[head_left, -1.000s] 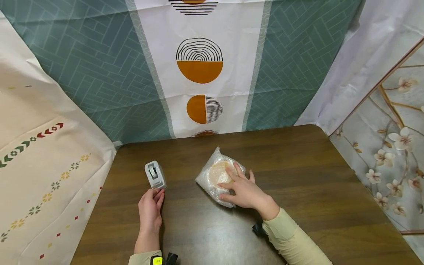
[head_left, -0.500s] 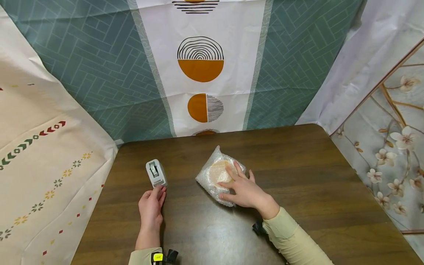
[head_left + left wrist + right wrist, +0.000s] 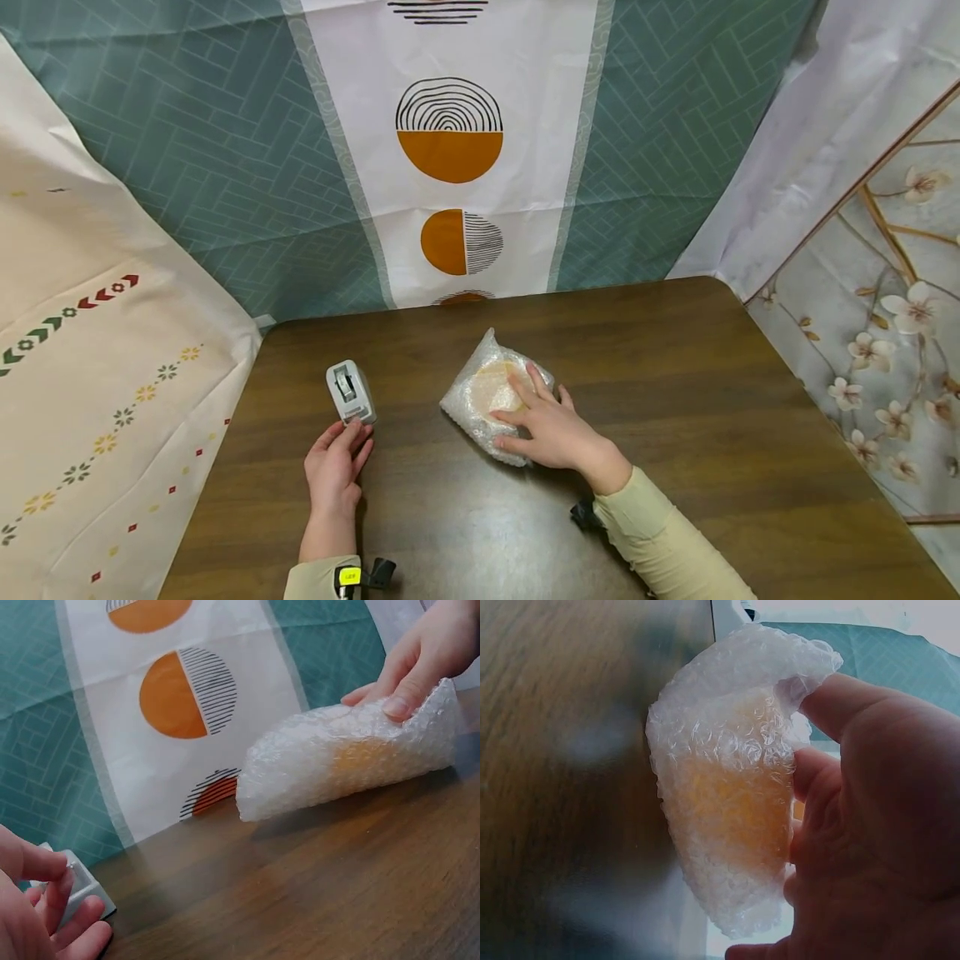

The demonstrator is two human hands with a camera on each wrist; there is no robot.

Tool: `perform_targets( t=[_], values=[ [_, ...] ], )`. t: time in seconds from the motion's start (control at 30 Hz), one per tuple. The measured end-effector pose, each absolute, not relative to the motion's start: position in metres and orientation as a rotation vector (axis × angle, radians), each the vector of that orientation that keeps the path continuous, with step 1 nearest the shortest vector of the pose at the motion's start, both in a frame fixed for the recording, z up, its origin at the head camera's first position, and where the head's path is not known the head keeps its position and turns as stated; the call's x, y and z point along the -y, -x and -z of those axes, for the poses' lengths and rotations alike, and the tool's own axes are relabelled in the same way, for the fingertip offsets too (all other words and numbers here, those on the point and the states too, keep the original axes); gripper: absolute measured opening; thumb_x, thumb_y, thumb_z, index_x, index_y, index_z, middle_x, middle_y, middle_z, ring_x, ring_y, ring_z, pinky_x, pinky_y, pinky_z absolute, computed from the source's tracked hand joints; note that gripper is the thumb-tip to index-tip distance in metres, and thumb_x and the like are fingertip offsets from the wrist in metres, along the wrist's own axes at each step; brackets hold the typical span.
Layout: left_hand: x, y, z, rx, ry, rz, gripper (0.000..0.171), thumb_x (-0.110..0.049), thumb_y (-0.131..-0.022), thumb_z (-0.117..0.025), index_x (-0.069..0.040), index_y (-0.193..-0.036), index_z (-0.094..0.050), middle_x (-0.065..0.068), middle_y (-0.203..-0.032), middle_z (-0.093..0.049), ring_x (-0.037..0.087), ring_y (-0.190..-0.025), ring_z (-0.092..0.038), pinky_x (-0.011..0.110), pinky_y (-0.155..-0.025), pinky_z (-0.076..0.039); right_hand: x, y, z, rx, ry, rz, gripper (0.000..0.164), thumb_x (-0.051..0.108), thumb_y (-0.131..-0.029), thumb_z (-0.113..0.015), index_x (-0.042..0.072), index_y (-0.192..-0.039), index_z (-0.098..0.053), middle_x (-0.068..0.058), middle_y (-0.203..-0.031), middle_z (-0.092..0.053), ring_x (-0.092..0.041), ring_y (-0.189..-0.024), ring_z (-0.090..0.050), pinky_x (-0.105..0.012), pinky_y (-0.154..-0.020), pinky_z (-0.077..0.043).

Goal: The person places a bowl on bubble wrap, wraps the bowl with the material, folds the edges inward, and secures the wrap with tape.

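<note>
A pale grey tape dispenser (image 3: 351, 390) stands on the left side of the table. My left hand (image 3: 335, 467) is at its near end, where thumb and forefinger pinch the tape end (image 3: 72, 865) and the other fingers are loosely bent. Right of it lies a bubble-wrapped package (image 3: 480, 400), its plastic folded round a yellowish round thing (image 3: 731, 810). My right hand (image 3: 555, 429) rests on the package's right side with spread fingers. In the left wrist view, the right thumb (image 3: 403, 701) presses the wrap's upper edge.
The dark wooden table (image 3: 675, 383) has its far edge against a green and white patterned curtain (image 3: 270, 167). A cream cloth (image 3: 112, 400) hangs at the left, and a floral cloth (image 3: 870, 358) at the right.
My left hand has shifted slightly at the dispenser's near end, its wrist turning a little and its fingers spreading more. My right hand and the package have stayed in place.
</note>
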State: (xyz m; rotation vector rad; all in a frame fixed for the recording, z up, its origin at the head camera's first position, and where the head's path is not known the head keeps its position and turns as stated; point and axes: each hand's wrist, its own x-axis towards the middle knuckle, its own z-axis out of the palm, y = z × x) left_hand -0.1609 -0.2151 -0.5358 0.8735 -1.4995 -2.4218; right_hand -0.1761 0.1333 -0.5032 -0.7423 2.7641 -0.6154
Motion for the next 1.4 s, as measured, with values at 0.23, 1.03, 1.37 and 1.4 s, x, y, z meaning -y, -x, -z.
perform_targets(
  t=[0.23,1.03,1.37,1.4],
  values=[
    [0.227,0.153,0.536,1.706,-0.845,2.428,0.044,-0.010,-0.107,-0.066,0.009,-0.144,-0.053,-0.002,-0.094,-0.074,0.010,-0.086,-0.077,0.030,-0.086,-0.061,-0.131,0.177,0.504,-2.766,0.755,0.617,0.054,0.062,-0.104,-0.059,0.033,-0.149,-0.066,-0.013,-0.178,-0.015,-0.037,-0.164,0.010,-0.082,-0.116,-0.014],
    [0.228,0.162,0.531,1.819,-0.843,2.410,0.030,-0.024,-0.112,-0.058,0.003,-0.124,-0.059,-0.004,-0.090,-0.072,0.007,-0.096,-0.076,0.026,-0.090,-0.060,-0.129,0.178,0.500,-2.753,0.758,0.652,0.052,0.059,-0.104,-0.061,0.031,-0.148,-0.068,-0.014,-0.177,-0.017,-0.038,-0.163,0.010,-0.082,-0.117,-0.013],
    [0.230,0.161,0.527,1.772,-0.774,2.504,0.026,-0.022,-0.114,-0.050,0.002,-0.112,-0.061,0.002,-0.102,-0.071,0.013,-0.104,-0.076,0.031,-0.098,-0.058,-0.129,0.179,0.500,-2.747,0.742,0.642,0.052,0.058,-0.105,-0.062,0.030,-0.149,-0.067,-0.014,-0.177,-0.015,-0.037,-0.163,0.012,-0.080,-0.118,-0.014],
    [0.229,0.161,0.528,1.766,-0.762,2.508,0.026,-0.021,-0.114,-0.050,0.002,-0.111,-0.062,0.003,-0.103,-0.071,0.013,-0.104,-0.076,0.031,-0.098,-0.058,-0.130,0.178,0.500,-2.748,0.738,0.643,0.052,0.058,-0.105,-0.062,0.031,-0.149,-0.067,-0.014,-0.177,-0.016,-0.038,-0.163,0.012,-0.080,-0.118,-0.014]
  ],
)
